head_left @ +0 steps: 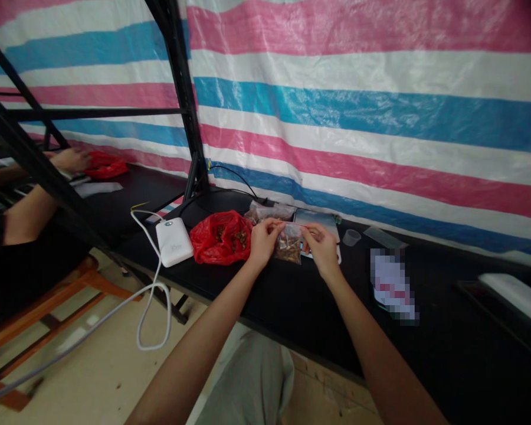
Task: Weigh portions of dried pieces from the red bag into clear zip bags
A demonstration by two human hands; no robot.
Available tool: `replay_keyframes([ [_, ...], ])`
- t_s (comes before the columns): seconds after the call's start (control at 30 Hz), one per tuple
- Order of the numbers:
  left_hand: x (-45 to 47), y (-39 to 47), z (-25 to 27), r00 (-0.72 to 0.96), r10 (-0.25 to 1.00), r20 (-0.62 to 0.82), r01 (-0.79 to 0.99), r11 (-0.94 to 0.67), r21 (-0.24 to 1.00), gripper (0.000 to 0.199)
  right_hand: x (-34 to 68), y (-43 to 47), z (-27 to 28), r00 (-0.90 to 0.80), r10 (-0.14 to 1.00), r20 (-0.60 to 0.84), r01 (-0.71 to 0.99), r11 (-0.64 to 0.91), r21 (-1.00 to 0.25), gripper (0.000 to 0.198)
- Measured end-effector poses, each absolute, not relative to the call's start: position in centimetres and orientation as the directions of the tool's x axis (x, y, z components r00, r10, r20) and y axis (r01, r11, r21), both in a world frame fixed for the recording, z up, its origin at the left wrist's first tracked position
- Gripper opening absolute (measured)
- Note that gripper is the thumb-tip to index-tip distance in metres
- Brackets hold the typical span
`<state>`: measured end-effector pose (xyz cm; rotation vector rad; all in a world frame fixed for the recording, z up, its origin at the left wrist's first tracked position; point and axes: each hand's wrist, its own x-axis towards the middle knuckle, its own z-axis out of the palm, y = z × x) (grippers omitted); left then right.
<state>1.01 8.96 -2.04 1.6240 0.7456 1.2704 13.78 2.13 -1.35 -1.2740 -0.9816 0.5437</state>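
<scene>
Between my two hands hangs a small clear plastic bag (288, 248), its lower part filled with brown bits. The fingers of my left hand (265, 237) pinch its top left corner. At the top right corner, my right hand (321, 245) pinches the same bag. A silvery digital scale (316, 221) lies behind the bag, partly covered by it and my right hand. Left of my left hand sits an open red plastic bag (216, 242) with more brown pieces inside. Filled clear bags (269, 211) lie just behind my left hand.
A white power bank (174, 242) with a white cable (154, 283) stands at the left. To the right are a small clear cup (351, 237), a clear flat strip (384, 238) and a pixelated phone-like object (392, 283). A black metal frame (186, 94) separates me from another person's hand (71, 160).
</scene>
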Motion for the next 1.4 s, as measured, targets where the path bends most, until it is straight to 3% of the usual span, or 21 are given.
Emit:
replay_keyframes([
  [0.17,0.7,8.9,-1.9,0.260,0.873,0.413,0.005,-0.429,0.903,0.018,14.2,2.5,-1.5,0.436,0.857,0.275,0.208,0.202,-0.957,0.030],
  [0.4,0.6,8.2,-1.3,0.221,0.859,0.461,0.245,-0.507,0.826,0.016,14.3,2.5,-1.7,0.457,0.825,0.332,0.269,0.228,-0.936,0.027],
  [0.67,0.9,7.7,-0.8,0.241,0.878,0.414,0.435,-0.479,0.762,0.016,13.7,2.4,-1.3,0.465,0.803,0.373,0.306,0.250,-0.919,0.021],
  [0.77,1.0,7.8,-1.2,0.253,0.878,0.407,0.416,-0.478,0.773,0.015,13.7,2.2,-1.4,0.468,0.804,0.367,0.285,0.256,-0.924,0.022],
  [0.9,1.0,8.2,-2.0,0.298,0.847,0.439,0.264,-0.516,0.815,0.016,14.2,2.1,-1.9,0.451,0.821,0.351,0.279,0.243,-0.929,0.024],
  [1.07,1.0,8.4,-2.1,0.414,0.781,0.468,0.093,-0.547,0.832,0.020,14.8,2.2,-2.2,0.452,0.822,0.348,0.385,0.172,-0.907,0.031],
  [1.4,0.9,8.9,-2.5,0.409,0.798,0.443,0.131,-0.532,0.837,0.018,13.9,1.8,-1.7,0.414,0.759,0.502,0.598,0.189,-0.779,0.024],
])
